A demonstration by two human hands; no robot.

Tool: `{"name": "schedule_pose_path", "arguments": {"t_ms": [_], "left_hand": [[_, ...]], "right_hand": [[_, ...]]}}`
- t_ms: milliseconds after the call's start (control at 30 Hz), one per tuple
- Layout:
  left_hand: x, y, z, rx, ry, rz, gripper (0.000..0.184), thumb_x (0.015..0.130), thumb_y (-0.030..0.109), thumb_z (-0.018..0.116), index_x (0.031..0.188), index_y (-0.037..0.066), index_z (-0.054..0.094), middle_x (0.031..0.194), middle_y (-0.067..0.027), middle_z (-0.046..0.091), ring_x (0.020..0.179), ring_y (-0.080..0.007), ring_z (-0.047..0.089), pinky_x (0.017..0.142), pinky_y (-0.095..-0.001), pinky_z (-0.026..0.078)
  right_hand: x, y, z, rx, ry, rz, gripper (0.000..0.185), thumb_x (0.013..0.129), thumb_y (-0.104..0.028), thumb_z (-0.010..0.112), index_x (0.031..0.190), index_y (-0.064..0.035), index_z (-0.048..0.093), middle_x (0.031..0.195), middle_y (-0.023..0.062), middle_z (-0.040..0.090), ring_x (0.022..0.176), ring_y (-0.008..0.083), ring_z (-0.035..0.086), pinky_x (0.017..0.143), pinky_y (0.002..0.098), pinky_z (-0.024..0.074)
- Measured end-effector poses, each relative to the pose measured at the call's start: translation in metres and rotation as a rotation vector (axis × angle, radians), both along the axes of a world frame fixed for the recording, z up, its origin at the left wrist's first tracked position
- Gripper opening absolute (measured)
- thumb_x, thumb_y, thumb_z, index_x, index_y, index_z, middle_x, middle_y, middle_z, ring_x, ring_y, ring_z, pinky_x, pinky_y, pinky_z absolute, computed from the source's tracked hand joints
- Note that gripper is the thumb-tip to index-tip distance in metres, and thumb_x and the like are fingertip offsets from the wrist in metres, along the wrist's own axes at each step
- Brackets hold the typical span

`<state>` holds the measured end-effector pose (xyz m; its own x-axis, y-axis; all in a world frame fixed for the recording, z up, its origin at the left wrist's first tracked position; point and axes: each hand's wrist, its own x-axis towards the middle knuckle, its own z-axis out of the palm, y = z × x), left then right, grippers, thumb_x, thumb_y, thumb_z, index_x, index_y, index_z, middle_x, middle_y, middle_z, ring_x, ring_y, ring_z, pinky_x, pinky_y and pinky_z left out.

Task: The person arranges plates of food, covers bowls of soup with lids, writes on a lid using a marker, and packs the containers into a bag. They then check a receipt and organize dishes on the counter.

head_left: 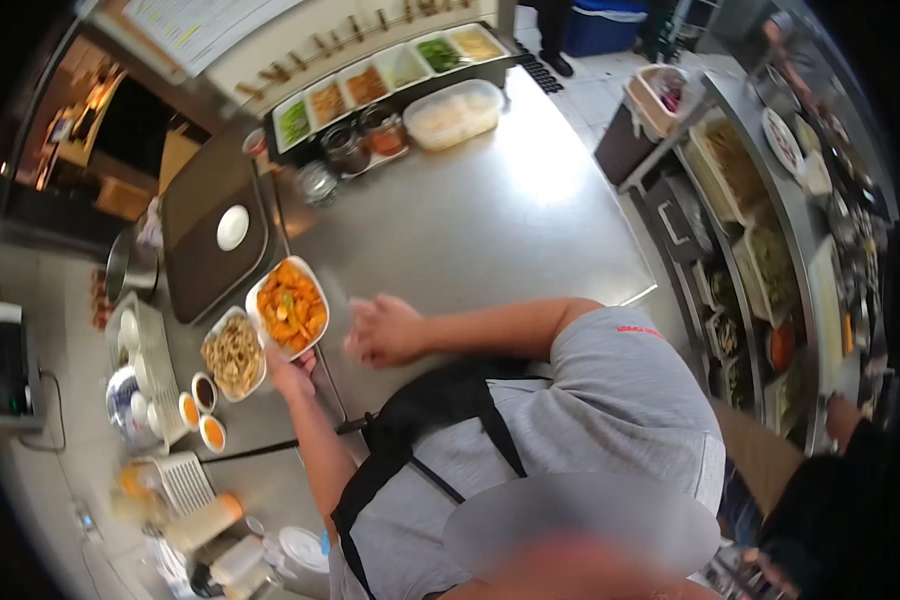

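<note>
My left hand (292, 370) grips the near edge of a white square bowl (290, 307) filled with orange, sauce-coated food. Beside it on the left, a second white bowl (235, 355) holds pale brown strips. Below that bowl stand a cup of dark sauce (204, 393) and two small cups of orange sauce (212, 433), (189, 411). To the right of the orange food, my right hand (384, 330) hovers apart from the bowl, fingers spread and slightly bent, with nothing in it.
A brown tray (210, 215) bears a small white dish (233, 228). Ingredient tubs (366, 88), jars (345, 148) and a plastic container (454, 115) line the counter's back. Racks with bins (725, 165) stand right, where other people work. A white basket (150, 350) is at left.
</note>
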<state>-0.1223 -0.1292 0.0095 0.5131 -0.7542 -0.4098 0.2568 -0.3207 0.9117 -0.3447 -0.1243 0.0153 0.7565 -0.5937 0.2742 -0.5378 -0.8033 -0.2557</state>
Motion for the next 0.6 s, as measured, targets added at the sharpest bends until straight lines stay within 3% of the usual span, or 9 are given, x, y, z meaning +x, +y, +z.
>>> {"name": "schedule_pose_path", "arguments": {"t_ms": [133, 233, 300, 367, 433, 467, 500, 567, 600], "left_hand": [[0.007, 0.002, 0.001, 0.022, -0.015, -0.021, 0.046, 0.086, 0.045, 0.03, 0.108, 0.007, 0.043, 0.074, -0.0085, 0.058, 0.05, -0.0154, 0.054, 0.04, -0.0214, 0.043], [0.008, 0.002, -0.002, 0.031, -0.012, -0.021, 0.046, 0.086, 0.047, 0.031, 0.104, 0.006, 0.044, 0.071, -0.0081, 0.057, 0.049, -0.016, 0.054, 0.04, -0.022, 0.044], [0.008, 0.002, -0.002, 0.027, -0.012, -0.008, 0.047, 0.086, 0.047, 0.032, 0.102, 0.005, 0.045, 0.069, -0.0079, 0.057, 0.05, -0.0165, 0.055, 0.04, -0.0221, 0.044], [0.008, 0.003, -0.001, 0.024, 0.007, -0.02, 0.047, 0.086, 0.047, 0.032, 0.102, 0.005, 0.045, 0.069, -0.0078, 0.057, 0.05, -0.0165, 0.055, 0.04, -0.022, 0.044], [0.012, 0.003, -0.002, 0.032, 0.039, -0.041, 0.045, 0.086, 0.045, 0.032, 0.108, 0.006, 0.041, 0.075, -0.0091, 0.057, 0.051, -0.0173, 0.055, 0.042, -0.0228, 0.045], [0.013, 0.004, -0.003, 0.033, 0.032, -0.043, 0.045, 0.086, 0.045, 0.032, 0.108, 0.006, 0.041, 0.075, -0.009, 0.057, 0.051, -0.0173, 0.055, 0.043, -0.023, 0.045], [0.014, 0.004, -0.005, 0.032, 0.028, -0.041, 0.045, 0.086, 0.045, 0.032, 0.108, 0.006, 0.041, 0.075, -0.0089, 0.057, 0.051, -0.0173, 0.055, 0.043, -0.0231, 0.045], [0.011, 0.002, -0.005, 0.002, 0.013, -0.051, 0.045, 0.086, 0.045, 0.032, 0.109, 0.006, 0.041, 0.075, -0.0089, 0.057, 0.051, -0.0173, 0.055, 0.043, -0.0231, 0.045], [0.008, 0.002, -0.002, -0.02, -0.001, -0.063, 0.046, 0.086, 0.045, 0.032, 0.11, 0.006, 0.04, 0.075, -0.0089, 0.057, 0.051, -0.0172, 0.055, 0.043, -0.023, 0.045]], "right_hand": [[-0.009, 0.023, -0.018, -0.183, -0.211, 0.005, 0.02, 0.076, -0.031, 0.049, 0.094, -0.0236, 0.051, 0.1, 0.0, 0.054, 0.108, 0.0286, 0.039, 0.073, 0.0407, 0.0361], [-0.052, 0.006, -0.012, -0.048, -0.104, -0.284, 0.016, 0.075, -0.027, 0.05, 0.09, -0.0229, 0.055, 0.104, 0.0013, 0.052, 0.108, 0.0271, 0.04, 0.078, 0.0421, 0.0349], [-0.115, -0.011, 0.007, 0.237, -0.117, -0.602, 0.015, 0.075, -0.025, 0.05, 0.086, -0.0214, 0.059, 0.103, 0.0037, 0.053, 0.108, 0.0265, 0.04, 0.081, 0.0435, 0.0339], [-0.191, -0.022, -0.006, 0.101, -0.153, -0.985, 0.015, 0.076, -0.018, 0.045, 0.081, -0.0135, 0.058, 0.09, 0.0093, 0.056, 0.1, 0.0289, 0.044, 0.074, 0.0433, 0.0366], [-0.281, -0.014, -0.006, 0.072, -0.147, -1.32, 0.02, 0.082, -0.022, 0.039, 0.087, -0.0102, 0.054, 0.093, 0.0107, 0.056, 0.091, 0.0289, 0.05, 0.07, 0.0431, 0.0369], [-0.31, -0.004, 0.024, 0.314, -0.257, -1.499, 0.021, 0.083, -0.023, 0.037, 0.087, -0.0094, 0.053, 0.093, 0.0119, 0.056, 0.085, 0.0292, 0.054, 0.068, 0.0426, 0.0392], [-0.378, -0.007, -0.04, 0.072, -0.327, -1.612, 0.021, 0.083, -0.022, 0.036, 0.087, -0.0088, 0.052, 0.096, 0.0142, 0.056, 0.084, 0.0301, 0.056, 0.07, 0.0404, 0.042], [-0.396, 0.008, 0.01, 0.225, -0.055, -1.854, 0.025, 0.082, -0.025, 0.038, 0.1, -0.0126, 0.052, 0.101, 0.0165, 0.054, 0.087, 0.0319, 0.056, 0.074, 0.0422, 0.0434], [-0.408, 0.004, 0.0, 0.03, -0.113, -1.841, 0.027, 0.082, -0.026, 0.04, 0.104, -0.0149, 0.051, 0.1, 0.0169, 0.056, 0.083, 0.0342, 0.056, 0.071, 0.0444, 0.0446]]}}
